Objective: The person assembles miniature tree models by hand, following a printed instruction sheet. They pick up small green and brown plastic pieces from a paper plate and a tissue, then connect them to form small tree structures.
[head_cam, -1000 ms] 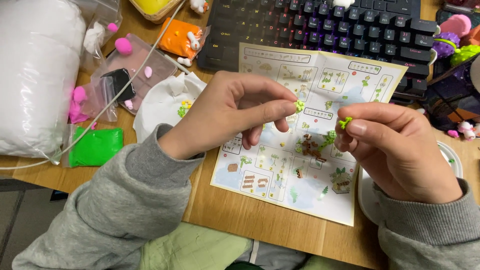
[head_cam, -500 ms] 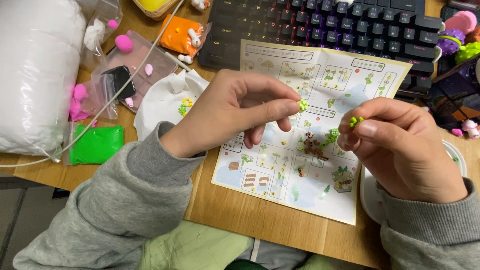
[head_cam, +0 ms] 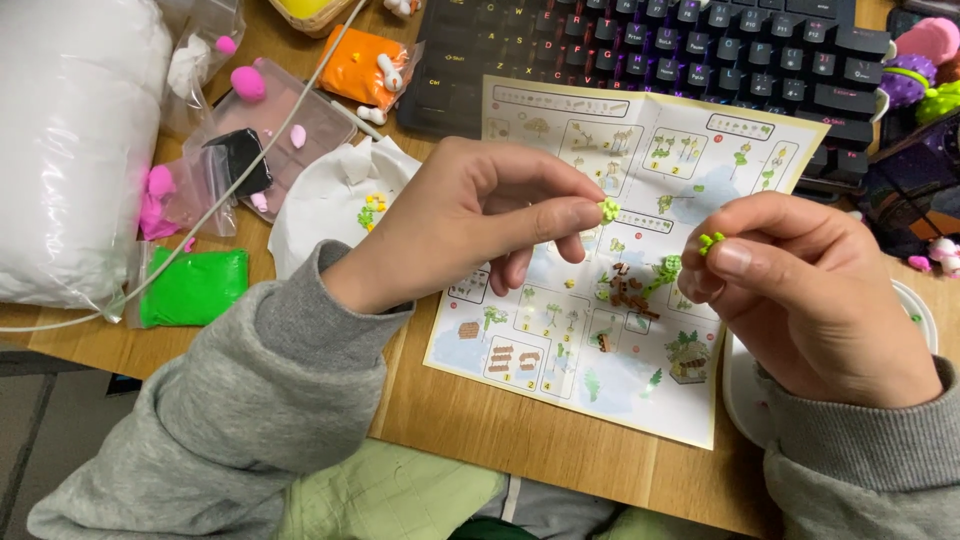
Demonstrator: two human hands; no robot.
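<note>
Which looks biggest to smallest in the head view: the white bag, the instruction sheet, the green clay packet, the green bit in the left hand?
1. White bag, though cut off by the frame edge.
2. Instruction sheet, partly covered by hands.
3. Green clay packet.
4. Green bit pinched in the left hand.

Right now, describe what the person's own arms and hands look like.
Both arms wear loose, heathered grey sweatshirt sleeves with ribbed cuffs at the wrists. The left hand and right hand are bare: no gloves, rings, watch or markings visible. Fingernails are short and unpainted.
</note>
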